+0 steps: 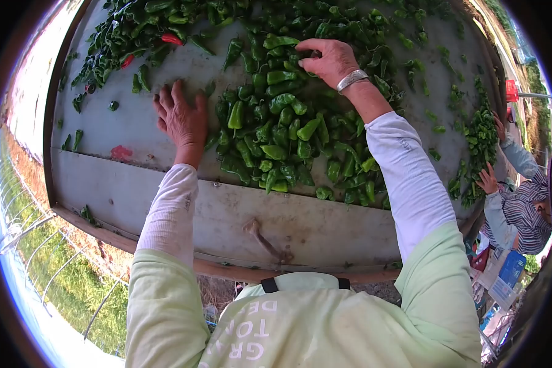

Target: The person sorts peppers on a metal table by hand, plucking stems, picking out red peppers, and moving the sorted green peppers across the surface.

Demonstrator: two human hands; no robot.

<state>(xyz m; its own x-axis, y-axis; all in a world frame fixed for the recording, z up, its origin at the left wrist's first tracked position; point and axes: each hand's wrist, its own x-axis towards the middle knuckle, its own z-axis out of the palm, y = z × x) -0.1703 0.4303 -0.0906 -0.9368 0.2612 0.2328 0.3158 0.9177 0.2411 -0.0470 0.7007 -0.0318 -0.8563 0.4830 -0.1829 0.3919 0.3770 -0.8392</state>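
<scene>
The person's left arm reached straight out over the worktop (pixel 239 208), and the left hand (pixel 184 122) lay palm down, fingers spread and a little bent, well open and with nothing seen in its hold. It was on the grey surface, just beside the left edge of the middle heap of green peppers (pixel 274 152). The right arm stretched farther forward and bent inward at the wrist, where a silvery bracelet (pixel 353 79) sat. The right hand (pixel 334 64) hung over the heap, thumb and forefinger parted — the forefinger's tip was at the end of one pale green pepper (pixel 280 42), though I couldn't tell whether it was touching.

The worktop had a raised brown rim (pixel 50 122) and carried the peppers loose. The middle heap ran up to more green ones at the far side, and a darker pile (pixel 113 46) lay at the far left, with a red pepper (pixel 172 39) at its near edge.

The right forearm and its white sleeve (pixel 411 172) crossed the heap's right side, hiding what lay beneath. Nearer the left rim there was a reddish stain (pixel 121 152). At the far right a co-worker (pixel 520 214) in striped headwear had both hands by a green pile (pixel 479 144).
</scene>
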